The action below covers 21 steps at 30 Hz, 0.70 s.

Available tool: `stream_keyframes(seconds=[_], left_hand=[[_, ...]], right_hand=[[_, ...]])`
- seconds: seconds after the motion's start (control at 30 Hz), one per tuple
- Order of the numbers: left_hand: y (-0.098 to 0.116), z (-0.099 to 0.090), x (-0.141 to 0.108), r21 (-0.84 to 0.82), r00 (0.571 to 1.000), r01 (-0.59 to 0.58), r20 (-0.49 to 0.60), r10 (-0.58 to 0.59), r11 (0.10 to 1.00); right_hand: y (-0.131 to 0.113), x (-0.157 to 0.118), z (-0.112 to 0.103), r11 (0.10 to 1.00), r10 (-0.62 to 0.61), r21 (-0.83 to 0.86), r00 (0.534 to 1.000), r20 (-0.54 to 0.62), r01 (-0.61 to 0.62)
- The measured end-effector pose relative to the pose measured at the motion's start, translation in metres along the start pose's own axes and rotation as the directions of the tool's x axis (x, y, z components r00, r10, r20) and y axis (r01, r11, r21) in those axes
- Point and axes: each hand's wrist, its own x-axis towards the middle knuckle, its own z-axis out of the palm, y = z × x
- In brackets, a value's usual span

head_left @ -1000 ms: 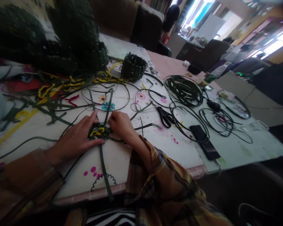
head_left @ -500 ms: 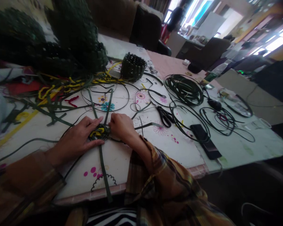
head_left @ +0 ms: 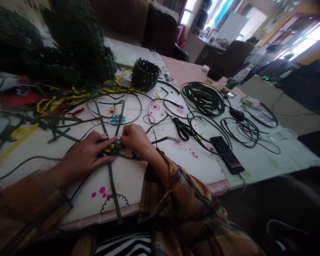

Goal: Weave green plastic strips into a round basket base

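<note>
A small woven piece of dark green flat strips point(head_left: 116, 151) with yellow in its middle point(head_left: 110, 147) lies on the flower-patterned table cover, its strip ends fanning outward. My left hand point(head_left: 81, 156) holds it from the left, forefinger along the far side and thumb along the near side. At its right edge, my right hand point(head_left: 134, 138) is closed in a pinch on a green strip, most of which the fingers hide. One long strip end point(head_left: 114, 192) runs toward the table's front edge, and two others point(head_left: 120, 117) stretch away from me.
Black scissors point(head_left: 182, 128) lie right of my hands, near a dark phone point(head_left: 226, 154) with a cable. Beyond are a coil of green strip point(head_left: 202, 99) and a small round woven basket point(head_left: 145, 74). Large dark green woven pieces point(head_left: 74, 39) and yellow strips point(head_left: 14, 147) crowd the left.
The whole view has shifted slightly, moving things a little left and up. My left forefinger lies further over the woven piece; my right hand stays pinched at its right edge.
</note>
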Motion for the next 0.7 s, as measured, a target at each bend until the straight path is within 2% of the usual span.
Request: stream_keyframes(seconds=[0.1,0.2,0.27,0.37,0.43,0.53,0.7], left_hand=[[-0.003,0.000,0.002,-0.026,0.999,-0.034,-0.024,0.034,0.999],[-0.002,-0.003,0.006,-0.029,1.000,-0.030,-0.002,0.030,0.999],[0.000,-0.006,0.009,-0.014,0.999,-0.011,0.035,0.012,1.000],[0.002,-0.009,0.013,0.022,0.998,0.010,0.069,-0.011,1.000],[0.003,-0.010,0.015,0.044,0.996,0.017,0.086,-0.021,0.999],[0.003,-0.011,0.017,0.073,0.995,0.026,0.093,-0.032,0.997],[0.001,-0.011,0.020,0.143,0.984,0.063,0.156,-0.086,0.988]], right_hand=[[-0.001,0.002,0.002,0.996,0.034,-0.077,0.997,-0.071,-0.039],[-0.004,0.003,0.003,0.978,0.075,-0.189,0.994,-0.084,-0.090],[-0.005,0.003,0.005,0.962,0.054,-0.261,0.993,-0.105,-0.080],[-0.005,0.003,0.006,0.936,-0.016,-0.347,0.972,-0.234,-0.068],[-0.002,0.003,0.005,0.925,-0.031,-0.368,0.945,-0.326,-0.097],[0.009,0.006,-0.003,0.925,0.023,-0.330,0.893,-0.450,-0.190],[0.039,0.013,-0.030,0.889,0.232,-0.174,0.744,-0.627,-0.424]])
